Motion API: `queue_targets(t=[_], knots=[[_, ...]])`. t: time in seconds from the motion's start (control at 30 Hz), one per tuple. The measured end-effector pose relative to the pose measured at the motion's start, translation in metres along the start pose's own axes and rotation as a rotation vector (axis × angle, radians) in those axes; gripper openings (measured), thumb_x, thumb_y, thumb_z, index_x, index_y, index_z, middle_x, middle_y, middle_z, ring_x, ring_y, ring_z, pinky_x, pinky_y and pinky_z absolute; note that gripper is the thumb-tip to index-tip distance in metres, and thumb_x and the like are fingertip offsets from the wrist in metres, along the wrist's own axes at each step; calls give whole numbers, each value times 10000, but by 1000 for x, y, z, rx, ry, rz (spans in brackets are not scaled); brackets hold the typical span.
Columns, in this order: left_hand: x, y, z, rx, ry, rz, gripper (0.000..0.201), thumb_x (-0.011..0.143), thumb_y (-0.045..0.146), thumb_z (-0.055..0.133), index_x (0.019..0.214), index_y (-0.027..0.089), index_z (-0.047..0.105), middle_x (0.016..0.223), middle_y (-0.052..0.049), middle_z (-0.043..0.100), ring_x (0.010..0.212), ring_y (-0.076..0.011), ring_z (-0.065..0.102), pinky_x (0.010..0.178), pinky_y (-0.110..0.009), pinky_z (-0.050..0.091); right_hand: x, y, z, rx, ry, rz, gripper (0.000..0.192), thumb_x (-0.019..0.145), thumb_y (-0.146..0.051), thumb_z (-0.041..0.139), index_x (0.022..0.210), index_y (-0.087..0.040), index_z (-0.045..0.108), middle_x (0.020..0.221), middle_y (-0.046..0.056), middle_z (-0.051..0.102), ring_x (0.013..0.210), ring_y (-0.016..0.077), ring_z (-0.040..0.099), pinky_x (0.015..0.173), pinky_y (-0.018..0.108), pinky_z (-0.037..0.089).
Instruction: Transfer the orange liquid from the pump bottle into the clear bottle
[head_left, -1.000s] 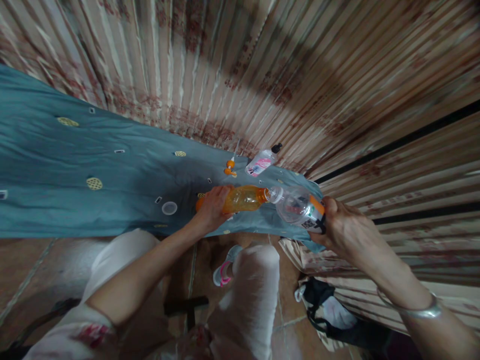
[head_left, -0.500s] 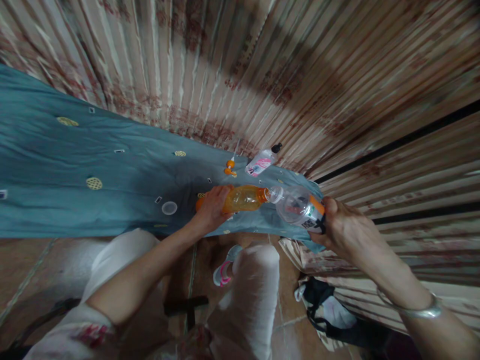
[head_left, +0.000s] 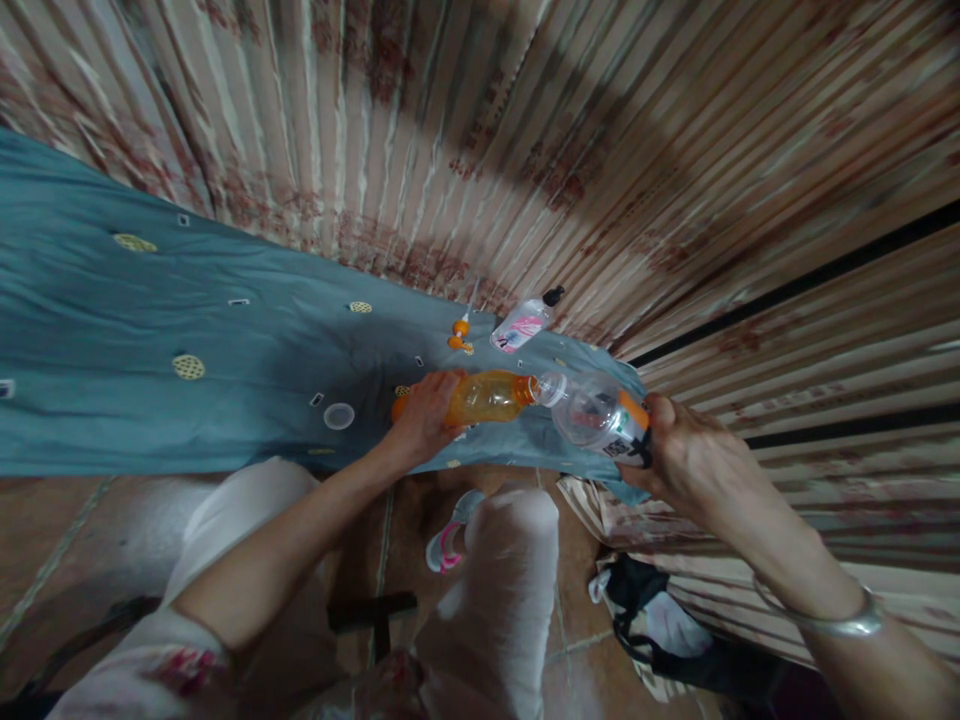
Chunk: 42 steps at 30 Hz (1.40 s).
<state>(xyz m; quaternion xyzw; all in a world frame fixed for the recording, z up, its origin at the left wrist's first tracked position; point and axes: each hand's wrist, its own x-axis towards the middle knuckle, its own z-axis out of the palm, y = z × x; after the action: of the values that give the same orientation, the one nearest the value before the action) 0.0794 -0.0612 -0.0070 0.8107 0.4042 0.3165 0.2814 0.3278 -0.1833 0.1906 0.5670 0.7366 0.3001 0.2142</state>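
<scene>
While I sit at the blue cloth [head_left: 187, 320], I count three bottles on or over it: an orange bottle [head_left: 487, 397], a clear bottle [head_left: 596, 413] and a small pink-labelled bottle [head_left: 523, 324] farther back on the cloth. One round lid [head_left: 339, 416] and one small orange piece [head_left: 460, 334] also lie there. My left hand [head_left: 421, 418] hides the orange bottle's base; its fingers are wrapped around it. My right hand [head_left: 686, 455] is closed around the clear bottle's labelled end. Both bottles lie level above the cloth's near edge, mouths meeting between my hands.
</scene>
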Motion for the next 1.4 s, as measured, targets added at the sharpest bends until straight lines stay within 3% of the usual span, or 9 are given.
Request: queue_targets(t=[0.4, 0.87, 1.4], knots=[[0, -2, 2, 3, 20, 16, 674, 741, 163, 777, 1326, 206, 447, 1331, -121, 610, 1259, -311, 594, 1046, -472, 495, 1, -1, -1, -17, -25, 14, 253, 831, -367, 659, 890, -184, 496, 673, 55, 571, 604, 217, 552, 554, 304, 323], [-1, 0, 0, 24, 16, 5, 643, 758, 188, 778, 1326, 207, 477, 1300, -107, 621, 1231, -295, 602, 1028, -460, 505, 0, 0, 1, -41, 24, -18, 347, 797, -407, 729, 902, -175, 493, 710, 62, 602, 607, 224, 593, 570, 303, 366], [0, 2, 0, 11, 6, -21, 644, 761, 178, 772, 1325, 200, 462, 1317, -120, 615, 1242, -299, 599, 1053, -466, 486, 0, 0, -3, -12, -24, -4, 282, 841, -380, 659, 930, -170, 493, 716, 71, 592, 634, 237, 585, 571, 308, 340]])
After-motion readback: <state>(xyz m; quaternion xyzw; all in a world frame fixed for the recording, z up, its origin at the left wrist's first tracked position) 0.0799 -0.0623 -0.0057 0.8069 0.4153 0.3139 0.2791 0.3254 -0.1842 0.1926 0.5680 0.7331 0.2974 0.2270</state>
